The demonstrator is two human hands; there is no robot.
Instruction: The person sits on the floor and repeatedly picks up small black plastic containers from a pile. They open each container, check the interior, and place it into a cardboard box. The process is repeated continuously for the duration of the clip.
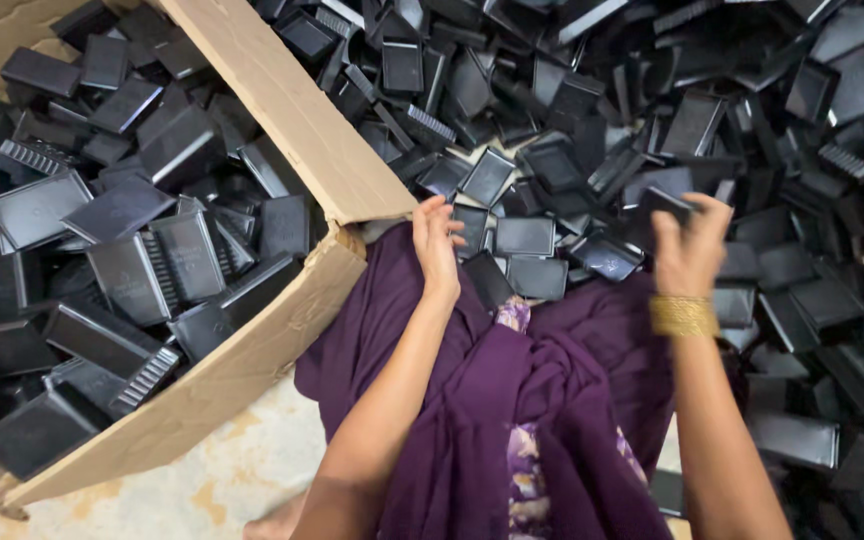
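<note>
Lighting: I read soft, even daylight, shadows faint. Glare: pale sheen on black plastic pieces [37, 205] (upper left). Blur: right hand [690, 250] smeared; edges slightly soft.

A small black plastic lid [668, 203], flat and rectangular with a raised rim, is pinched in the fingers of the right hand [690, 250], tilted and slightly blurred, above the loose pile. Just right of the left hand [436, 245] lie similar black lids [524, 237], glossy, hollow side up, overlapping one another.
</note>
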